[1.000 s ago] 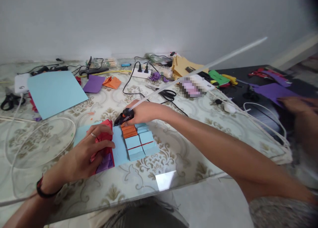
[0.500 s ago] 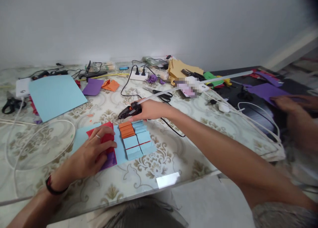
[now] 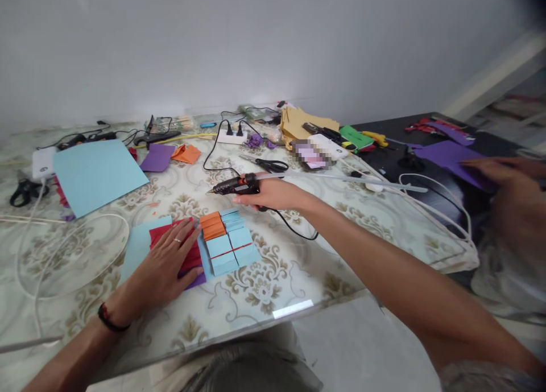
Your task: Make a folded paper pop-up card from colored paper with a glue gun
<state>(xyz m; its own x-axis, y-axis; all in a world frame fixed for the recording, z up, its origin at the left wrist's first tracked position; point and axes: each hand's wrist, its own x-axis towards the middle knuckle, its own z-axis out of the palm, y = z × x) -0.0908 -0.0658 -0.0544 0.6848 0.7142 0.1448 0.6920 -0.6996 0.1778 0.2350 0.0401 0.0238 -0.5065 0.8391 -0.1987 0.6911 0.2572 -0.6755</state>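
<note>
My left hand (image 3: 164, 261) lies flat with its fingers stretched over the red folded paper (image 3: 190, 259), pressing it on the light blue sheet (image 3: 139, 241). A purple paper edge (image 3: 197, 282) shows beneath the thumb. To the right, folded orange paper (image 3: 212, 226) and light blue folded pieces (image 3: 232, 250) with a thin red line sit on the same sheet. My right hand (image 3: 273, 193) is closed round a black glue gun (image 3: 234, 185) above the sheet's far edge. Its nozzle points left, and a long clear glue stick (image 3: 341, 179) sticks out of its back.
A large blue sheet (image 3: 100, 173), black scissors (image 3: 271, 165), a power strip (image 3: 231, 136) and yellow-tan paper (image 3: 302, 124) lie farther back. The glue gun's cord loops over the tabletop. At the right, another person's hands (image 3: 495, 170) touch purple paper (image 3: 452, 159) on a dark table.
My left hand has flattened out over the red paper from a bent-finger pose. The glue gun in my right hand has turned more level, its glue stick swinging down.
</note>
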